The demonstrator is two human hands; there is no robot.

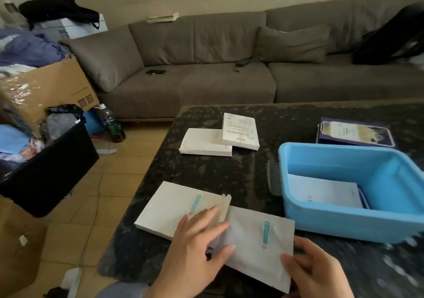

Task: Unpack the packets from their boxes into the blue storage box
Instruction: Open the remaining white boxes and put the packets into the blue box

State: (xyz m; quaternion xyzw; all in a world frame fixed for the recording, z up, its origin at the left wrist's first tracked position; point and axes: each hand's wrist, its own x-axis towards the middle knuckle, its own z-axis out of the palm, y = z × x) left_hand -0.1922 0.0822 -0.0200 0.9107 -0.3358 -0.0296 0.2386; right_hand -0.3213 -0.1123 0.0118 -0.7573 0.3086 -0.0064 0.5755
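A white packet [257, 245] with a teal stripe sticks out of the open end of a flat white box [174, 205] near the table's front edge. My left hand [197, 251] lies across the box's open end and the packet's left edge, fingers stretched out. My right hand [316, 272] pinches the packet's lower right corner between thumb and fingers. To the right stands the blue storage box [344, 224], with white packets [325, 192] lying flat in its bottom. Two more white boxes [204, 142] [241, 131] lie farther back, one overlapping the other.
A dark purple flat box [353, 132] lies behind the blue box on the dark stone table [229, 173]. A grey sofa [206, 75] runs behind. On the floor at left are a black bin [50, 171], cardboard boxes and a bottle [112, 123].
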